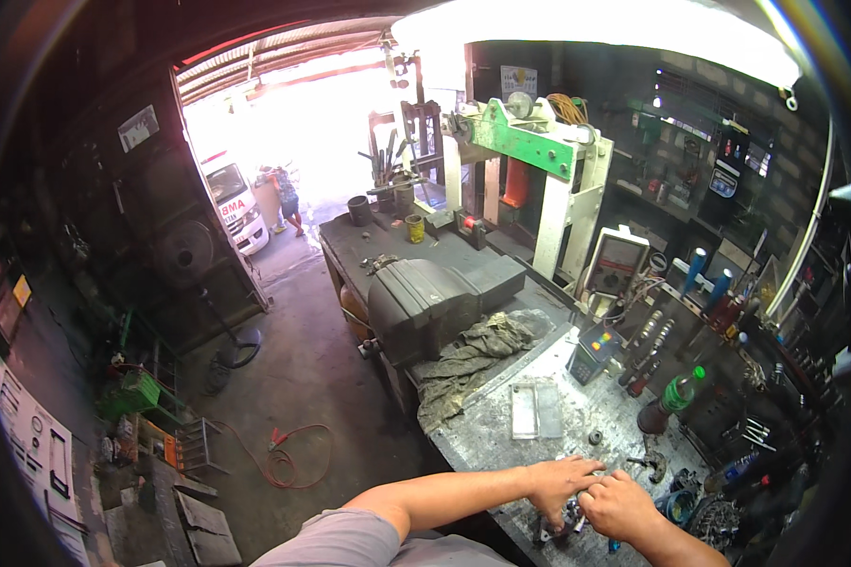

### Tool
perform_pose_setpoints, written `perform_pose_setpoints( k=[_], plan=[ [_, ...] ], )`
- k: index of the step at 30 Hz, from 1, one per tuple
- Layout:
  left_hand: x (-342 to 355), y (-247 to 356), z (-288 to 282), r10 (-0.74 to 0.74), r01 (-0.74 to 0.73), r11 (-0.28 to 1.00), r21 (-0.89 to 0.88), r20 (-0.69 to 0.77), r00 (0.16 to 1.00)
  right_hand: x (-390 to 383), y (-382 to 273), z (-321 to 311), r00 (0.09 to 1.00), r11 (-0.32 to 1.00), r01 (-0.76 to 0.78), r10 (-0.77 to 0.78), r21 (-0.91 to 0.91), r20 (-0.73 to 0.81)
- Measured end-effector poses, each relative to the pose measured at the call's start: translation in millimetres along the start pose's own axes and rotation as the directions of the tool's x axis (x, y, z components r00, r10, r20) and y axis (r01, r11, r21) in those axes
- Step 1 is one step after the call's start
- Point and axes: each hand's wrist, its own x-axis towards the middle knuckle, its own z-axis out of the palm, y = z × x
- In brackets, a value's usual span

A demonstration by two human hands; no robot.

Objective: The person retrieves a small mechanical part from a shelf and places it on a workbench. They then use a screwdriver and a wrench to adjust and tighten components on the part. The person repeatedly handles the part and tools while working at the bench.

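The small metal parts (575,519) are on the bench (473,452), under both hands, near its front edge. The left hand (560,484) has fingers partly spread; the right hand (620,505) has fingers curled, pinching what, I cannot tell. Some free surface remains toward the shallow tray (523,412).

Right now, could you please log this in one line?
left hand, right hand: close together over small silvery metal parts, grip unclear; surface: grey metal benchtop; nearby: rectangular grey tray
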Motion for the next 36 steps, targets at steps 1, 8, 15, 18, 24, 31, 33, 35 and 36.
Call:
perform_pose_setpoints(
  k=[1, 8, 15, 18, 24, 31, 33, 35, 36],
  plan=[
    [2.5, 1.7, -0.7, -0.035, 0.035, 0.999, -0.037, 0.015, 0.999, -1.8, -3.5, -0.2, 0.992, 0.997, -0.079, 0.078, 0.008, 0.098],
    [-8.7, 23.7, 18.4, -0.241, 0.226, 0.968, -0.112, -0.139, 0.961, 6.3, -20.4, -5.4, 0.993, 0.992, -0.105, 0.108, -0.069, 0.041],
    [-19.7, 33.9, 33.9, -0.295, 0.297, 0.954, -0.041, -0.305, 0.906, 25.7, -40.9, 0.0, 0.891, 0.887, -0.443, 0.452, -0.132, 0.044],
    [-15.8, 45.8, 47.5, -0.349, 0.381, 0.924, -0.034, -0.485, 0.802, 37.0, -54.6, 2.8, 0.592, 0.594, -0.795, 0.804, -0.124, 0.058],
    [-16.8, 21.1, 21.7, -0.274, 0.279, 0.96, 0.009, -0.154, 0.949, 19.1, -76.7, -1.7, 0.461, 0.472, -0.881, 0.855, 0.009, 0.237],
    [-20.6, 2.3, -4.3, -0.122, 0.113, 0.99, -0.08, -0.112, 0.986, 21.3, -79.7, -18.0, 0.66, 0.695, -0.712, 0.71, -0.098, 0.244],
    [-25.2, 9.6, 4.4, -0.212, 0.191, 0.969, -0.155, -0.132, 0.968, 29.3, -75.3, -20.4, 0.587, 0.649, -0.752, 0.739, -0.117, 0.33],
    [-27.2, 17.8, 13.7, -0.257, 0.233, 0.963, -0.134, -0.212, 0.943, 39.1, -72.4, -18.9, 0.471, 0.561, -0.815, 0.787, -0.146, 0.399],
    [-29.4, 22.0, 17.4, -0.284, 0.26, 0.957, -0.126, -0.242, 0.928, 44.9, -72.8, -16.5, 0.398, 0.461, -0.874, 0.86, -0.152, 0.318]
  ],
)
